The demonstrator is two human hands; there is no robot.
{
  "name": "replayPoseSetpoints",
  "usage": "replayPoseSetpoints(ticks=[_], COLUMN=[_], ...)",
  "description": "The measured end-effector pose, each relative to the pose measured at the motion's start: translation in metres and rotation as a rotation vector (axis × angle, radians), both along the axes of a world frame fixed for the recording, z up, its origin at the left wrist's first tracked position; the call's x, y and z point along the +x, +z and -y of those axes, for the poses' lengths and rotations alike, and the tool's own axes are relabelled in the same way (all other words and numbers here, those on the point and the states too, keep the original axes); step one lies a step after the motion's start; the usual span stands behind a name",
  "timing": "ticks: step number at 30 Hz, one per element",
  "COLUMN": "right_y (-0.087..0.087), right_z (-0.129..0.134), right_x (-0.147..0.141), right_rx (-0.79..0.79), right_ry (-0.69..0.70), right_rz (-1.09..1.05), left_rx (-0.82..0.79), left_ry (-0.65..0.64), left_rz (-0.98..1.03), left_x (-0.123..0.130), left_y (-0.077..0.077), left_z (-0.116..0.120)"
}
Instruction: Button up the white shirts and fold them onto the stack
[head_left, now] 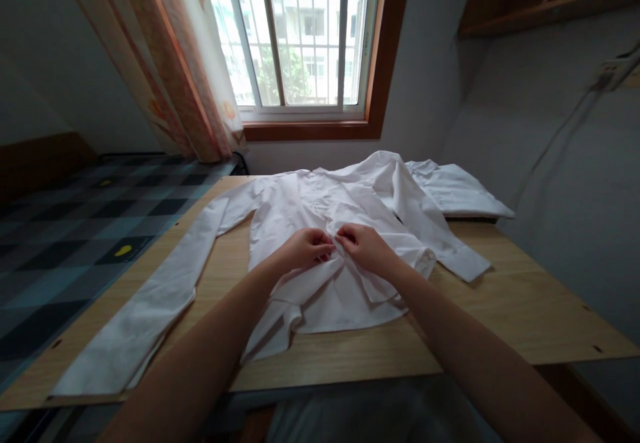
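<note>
A white long-sleeved shirt point(280, 213) lies spread over the wooden table point(500, 296), its collar end toward the window. One sleeve stretches down to the table's near left edge; the other bends out to the right. At the middle of the shirt front, my left hand point(311, 248) pinches the cloth with curled fingers. Close beside it, my right hand point(361, 243) also pinches the front edge, thumb and fingers together. Between the hands the fabric is drawn up into folds. Whether a button is in the fingers is too small to tell.
Folded white clothing point(457, 190) rests at the table's back right, on something dark. A bed with a checked cover point(100, 210) adjoins the left side. Behind are a window point(300, 43) and a patterned curtain point(170, 63); a wooden shelf point(550, 10) hangs at upper right.
</note>
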State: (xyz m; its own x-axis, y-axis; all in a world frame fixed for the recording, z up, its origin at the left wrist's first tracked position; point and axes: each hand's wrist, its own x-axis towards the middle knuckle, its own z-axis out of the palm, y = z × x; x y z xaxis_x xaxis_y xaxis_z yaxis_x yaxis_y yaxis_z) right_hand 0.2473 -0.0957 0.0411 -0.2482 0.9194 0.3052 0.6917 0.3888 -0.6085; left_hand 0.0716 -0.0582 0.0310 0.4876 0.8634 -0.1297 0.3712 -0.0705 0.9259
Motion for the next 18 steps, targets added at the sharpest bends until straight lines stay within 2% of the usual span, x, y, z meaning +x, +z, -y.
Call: replayPoseSetpoints(ticks=[5, 11, 18], right_y=[0.002, 0.001, 0.005], right_z=[0.000, 0.002, 0.006], right_x=[0.004, 0.002, -0.001], right_rx=[0.029, 0.039, 0.037], right_ry=[0.019, -0.053, -0.061], right_rz=[0.022, 0.088, 0.053], left_rx=[-0.022, 0.044, 0.055], left_ry=[-0.063, -0.077, -0.136], left_rz=[0.032, 0.017, -0.028], left_x=[-0.007, -0.011, -0.012], left_y=[0.009, 0.021, 0.019], left_z=[0.001, 0.004, 0.006])
